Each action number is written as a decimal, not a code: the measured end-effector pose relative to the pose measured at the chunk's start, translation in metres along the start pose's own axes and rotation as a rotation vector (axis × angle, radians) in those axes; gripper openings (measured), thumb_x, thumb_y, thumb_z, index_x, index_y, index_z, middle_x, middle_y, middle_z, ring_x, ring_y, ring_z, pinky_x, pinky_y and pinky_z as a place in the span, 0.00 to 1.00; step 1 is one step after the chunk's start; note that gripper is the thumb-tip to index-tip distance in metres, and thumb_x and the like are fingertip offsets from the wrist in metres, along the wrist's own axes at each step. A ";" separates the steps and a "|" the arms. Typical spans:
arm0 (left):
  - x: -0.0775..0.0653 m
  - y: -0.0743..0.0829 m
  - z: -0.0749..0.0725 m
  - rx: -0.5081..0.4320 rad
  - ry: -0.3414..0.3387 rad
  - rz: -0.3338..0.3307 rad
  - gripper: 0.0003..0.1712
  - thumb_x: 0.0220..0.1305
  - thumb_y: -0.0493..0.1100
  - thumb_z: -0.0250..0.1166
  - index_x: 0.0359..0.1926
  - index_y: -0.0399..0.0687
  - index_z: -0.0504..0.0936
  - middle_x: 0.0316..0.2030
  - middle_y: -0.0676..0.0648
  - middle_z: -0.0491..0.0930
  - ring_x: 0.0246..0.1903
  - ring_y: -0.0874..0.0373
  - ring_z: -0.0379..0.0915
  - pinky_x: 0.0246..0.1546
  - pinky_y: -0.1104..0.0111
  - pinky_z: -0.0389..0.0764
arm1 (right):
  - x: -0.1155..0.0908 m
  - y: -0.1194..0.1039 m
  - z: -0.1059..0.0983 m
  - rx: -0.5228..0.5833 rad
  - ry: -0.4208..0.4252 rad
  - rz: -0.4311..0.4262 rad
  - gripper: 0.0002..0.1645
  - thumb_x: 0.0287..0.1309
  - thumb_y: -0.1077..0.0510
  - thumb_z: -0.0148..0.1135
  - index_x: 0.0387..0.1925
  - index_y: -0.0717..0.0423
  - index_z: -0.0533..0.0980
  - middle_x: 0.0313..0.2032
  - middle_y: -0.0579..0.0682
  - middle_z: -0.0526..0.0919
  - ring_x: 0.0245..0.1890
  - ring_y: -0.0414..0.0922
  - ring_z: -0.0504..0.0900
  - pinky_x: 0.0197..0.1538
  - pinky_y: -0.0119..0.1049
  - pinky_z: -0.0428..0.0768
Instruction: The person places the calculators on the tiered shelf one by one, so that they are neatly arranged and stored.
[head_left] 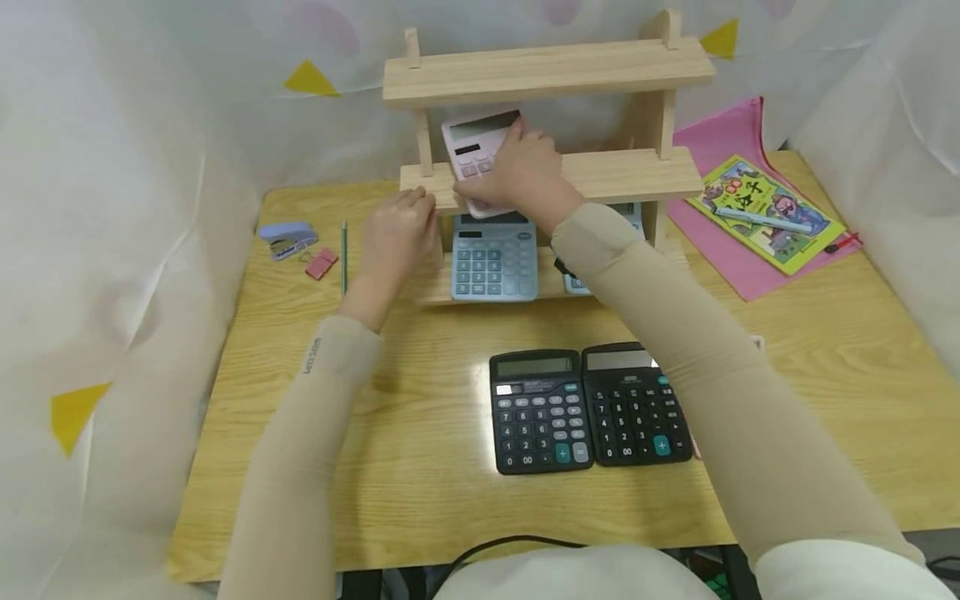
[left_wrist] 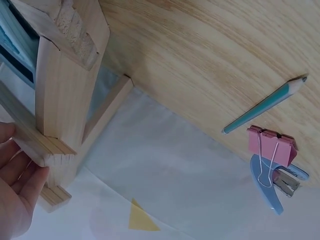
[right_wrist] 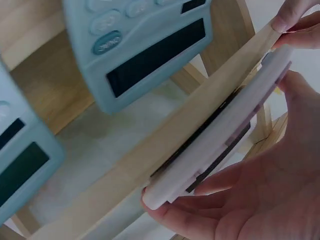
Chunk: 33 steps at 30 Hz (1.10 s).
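Note:
My right hand [head_left: 525, 171] holds a pale pink calculator [head_left: 467, 158] by its edges, tilted at the left part of the wooden rack's middle shelf [head_left: 622, 172]. In the right wrist view, the fingers of that hand [right_wrist: 250, 190] span the calculator [right_wrist: 225, 135], close against the shelf board. My left hand [head_left: 397, 233] grips the left end of the same board, its fingertips curled over the wood in the left wrist view. Below, a light blue calculator [head_left: 493, 262] leans on the lower shelf. A second blue calculator [head_left: 576, 285] is partly hidden by my right arm.
Two black calculators [head_left: 540, 417] [head_left: 637, 408] lie side by side in front. Left of the rack are a blue stapler [head_left: 288, 237], a pink binder clip [head_left: 322, 264] and a green pencil [head_left: 344, 258]. At right, a booklet [head_left: 772, 221] and pen lie on a pink pouch [head_left: 720, 254].

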<state>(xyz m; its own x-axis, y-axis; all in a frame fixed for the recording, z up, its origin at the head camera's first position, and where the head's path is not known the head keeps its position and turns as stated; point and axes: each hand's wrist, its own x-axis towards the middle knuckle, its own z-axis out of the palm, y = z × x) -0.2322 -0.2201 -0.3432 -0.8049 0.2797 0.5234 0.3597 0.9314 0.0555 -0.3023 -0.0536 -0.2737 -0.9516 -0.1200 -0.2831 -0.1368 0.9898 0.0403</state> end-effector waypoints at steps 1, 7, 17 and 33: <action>0.001 0.001 0.000 -0.001 -0.003 0.000 0.13 0.63 0.41 0.56 0.41 0.37 0.82 0.47 0.40 0.82 0.47 0.46 0.80 0.53 0.61 0.79 | 0.000 -0.003 -0.001 -0.030 -0.012 0.018 0.80 0.36 0.11 0.32 0.66 0.71 0.23 0.67 0.73 0.49 0.62 0.57 0.66 0.57 0.42 0.76; 0.003 0.001 0.002 0.001 -0.018 -0.001 0.13 0.62 0.42 0.57 0.41 0.38 0.82 0.46 0.40 0.82 0.47 0.46 0.80 0.52 0.60 0.80 | 0.000 -0.020 -0.006 -0.141 -0.066 0.101 0.78 0.35 0.10 0.21 0.65 0.70 0.22 0.67 0.72 0.48 0.46 0.48 0.75 0.35 0.35 0.81; 0.003 -0.003 0.004 -0.028 -0.017 -0.023 0.12 0.61 0.40 0.59 0.40 0.37 0.82 0.46 0.39 0.82 0.47 0.45 0.79 0.51 0.59 0.80 | -0.021 -0.013 -0.004 -0.132 0.029 0.029 0.73 0.42 0.13 0.14 0.68 0.70 0.45 0.59 0.71 0.66 0.49 0.55 0.77 0.47 0.47 0.80; 0.004 -0.002 0.007 -0.045 -0.067 -0.061 0.14 0.63 0.42 0.56 0.43 0.38 0.81 0.49 0.39 0.81 0.50 0.45 0.77 0.53 0.58 0.78 | -0.235 0.226 0.170 0.234 0.014 0.151 0.71 0.46 0.22 0.51 0.63 0.81 0.44 0.54 0.84 0.56 0.46 0.77 0.63 0.47 0.70 0.68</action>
<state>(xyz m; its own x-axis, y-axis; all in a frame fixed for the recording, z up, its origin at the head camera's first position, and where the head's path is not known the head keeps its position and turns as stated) -0.2399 -0.2193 -0.3473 -0.8551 0.2395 0.4599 0.3290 0.9361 0.1242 -0.0626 0.2117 -0.3611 -0.9603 0.0307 -0.2772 0.0724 0.9873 -0.1415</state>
